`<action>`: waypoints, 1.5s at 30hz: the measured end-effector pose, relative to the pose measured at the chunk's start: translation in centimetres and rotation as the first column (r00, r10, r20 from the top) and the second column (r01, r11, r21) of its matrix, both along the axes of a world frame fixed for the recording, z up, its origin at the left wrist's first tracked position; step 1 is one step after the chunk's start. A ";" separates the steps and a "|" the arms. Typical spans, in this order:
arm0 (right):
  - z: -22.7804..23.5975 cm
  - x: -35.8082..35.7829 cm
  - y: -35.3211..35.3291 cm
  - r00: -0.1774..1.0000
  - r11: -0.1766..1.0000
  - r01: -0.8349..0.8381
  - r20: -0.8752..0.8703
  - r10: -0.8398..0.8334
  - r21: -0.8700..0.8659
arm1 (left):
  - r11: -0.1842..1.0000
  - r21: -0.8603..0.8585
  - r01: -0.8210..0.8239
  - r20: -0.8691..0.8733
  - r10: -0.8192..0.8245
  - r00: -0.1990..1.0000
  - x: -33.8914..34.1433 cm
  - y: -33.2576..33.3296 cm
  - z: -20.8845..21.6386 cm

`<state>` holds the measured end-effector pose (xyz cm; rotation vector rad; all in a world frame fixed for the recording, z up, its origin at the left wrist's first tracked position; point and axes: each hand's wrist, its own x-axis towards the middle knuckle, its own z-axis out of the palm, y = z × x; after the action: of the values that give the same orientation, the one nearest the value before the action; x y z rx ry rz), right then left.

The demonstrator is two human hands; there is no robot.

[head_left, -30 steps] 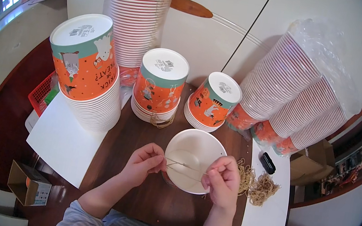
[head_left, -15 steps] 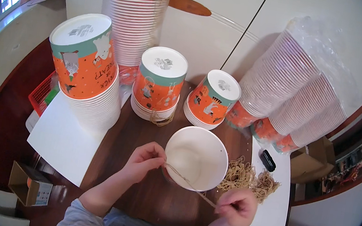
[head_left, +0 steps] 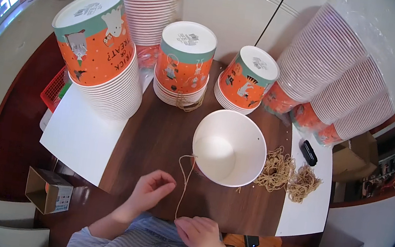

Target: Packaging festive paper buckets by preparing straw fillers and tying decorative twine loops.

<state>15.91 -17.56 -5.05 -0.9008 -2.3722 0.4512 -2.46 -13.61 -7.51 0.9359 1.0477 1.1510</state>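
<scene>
Right grip (head_left: 199,236): fingers together on near end of cord (head_left: 184,187). Cord: runs forward from right grip to bucket (head_left: 237,149). Bucket, white inside: mouth up on worktop (head_left: 154,142), ahead of both grips. Left grip (head_left: 152,191): curled, just left of cord; whether closed, cannot tell.

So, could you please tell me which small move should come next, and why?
Perhaps the right hand, seemingly holding the string, should bring it to the dark spot, possibly a hole, on the right of the bucket, since the string appears attached only at the left.
</scene>
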 end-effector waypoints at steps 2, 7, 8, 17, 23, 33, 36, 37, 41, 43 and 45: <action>-0.9 -0.3 -0.6 1.000 1.000 0.004 0.017 -0.004 -0.008 | 0.999 0.039 -0.020 0.001 0.020 1.000 0.8 -0.9 -0.9; -1.2 -0.5 -1.2 0.998 1.000 0.019 0.067 -0.019 0.003 | 0.991 0.132 -0.004 0.031 0.000 1.000 2.1 -1.4 -0.9; -1.2 -0.6 -1.2 0.998 1.000 0.022 0.057 -0.021 -0.007 | 0.996 0.092 0.015 -0.003 -0.015 1.000 2.3 -1.2 -0.6; -1.7 -0.2 -1.6 1.000 0.991 0.000 0.013 0.002 -0.130 | 0.981 -0.189 0.035 0.151 -0.006 0.988 2.1 -1.1 -1.7; -1.8 -0.3 -1.5 1.000 0.990 -0.022 -0.007 0.021 -0.141 | 0.951 -0.265 0.160 0.249 -0.093 0.964 2.0 -1.2 -2.2; -1.8 -0.2 -1.5 0.999 0.982 -0.027 0.016 0.031 -0.186 | 0.951 -0.238 0.198 0.095 -0.180 0.979 1.8 -1.4 -1.4; -1.8 -0.1 -1.5 0.999 0.980 -0.036 0.007 0.038 -0.194 | 0.953 -0.217 0.213 0.094 -0.197 0.976 1.6 -1.5 -1.6; -1.9 -0.1 -1.5 0.999 0.980 -0.035 0.007 0.037 -0.194 | 0.952 -0.217 0.213 0.094 -0.197 0.976 1.5 -1.6 -1.6; -1.9 0.0 -1.7 0.999 0.979 -0.031 0.012 0.035 -0.204 | 0.959 -0.183 0.216 0.127 -0.194 0.973 1.2 -1.6 -1.6; -2.1 0.1 -1.9 0.999 0.975 -0.030 0.022 0.035 -0.222 | 0.961 -0.174 0.215 0.115 -0.197 0.974 1.2 -1.6 -1.7; -2.5 0.3 -2.1 0.995 0.955 -0.095 -0.048 0.085 -0.282 | 0.972 -0.153 0.178 0.127 -0.160 0.979 1.3 -1.7 -1.9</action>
<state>16.18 -19.64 -7.59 -0.9011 -2.3597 0.8557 -1.19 -15.29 -9.45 0.8038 0.9366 0.9502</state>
